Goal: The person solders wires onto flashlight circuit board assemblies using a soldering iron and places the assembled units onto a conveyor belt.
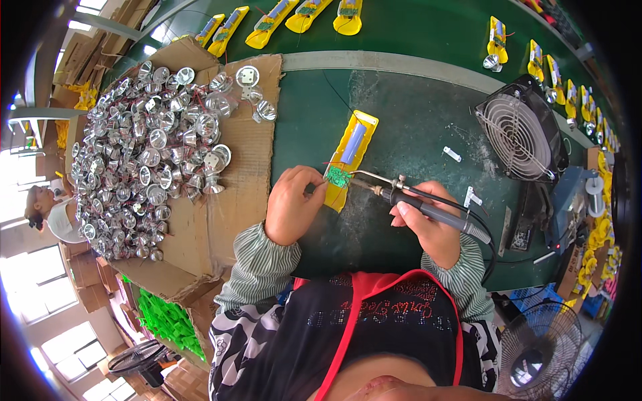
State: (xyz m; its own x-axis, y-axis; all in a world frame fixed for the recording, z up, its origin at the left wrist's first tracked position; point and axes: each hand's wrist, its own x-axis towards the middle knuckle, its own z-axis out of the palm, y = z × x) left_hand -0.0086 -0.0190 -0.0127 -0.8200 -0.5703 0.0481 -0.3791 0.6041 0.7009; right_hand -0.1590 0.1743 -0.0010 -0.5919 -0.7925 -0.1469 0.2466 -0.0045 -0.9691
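My right hand (pixel 438 234) is wrapped round the grey handle of a soldering iron (pixel 435 212), which has a thin metal feed tube clamped along it. The iron's tip points left and reaches a small green circuit board (pixel 338 176). That board lies in a yellow plastic housing (pixel 337 199), tilted on the green bench, together with a blue-grey cylindrical battery (pixel 354 143). Thin red and black wires come off the board. At the board's left edge my left hand (pixel 294 202) is closed, thumb and forefinger pinched; what they hold is hidden.
Left, a cardboard box (pixel 184 234) holds many silver reflectors (pixel 150 157). A square fan (pixel 518 130) stands right, near small white parts (pixel 452 154). Yellow housings (pixel 271 25) line the far strip. Green pieces (pixel 167 321) lie lower left; another person (pixel 61 217) is far left.
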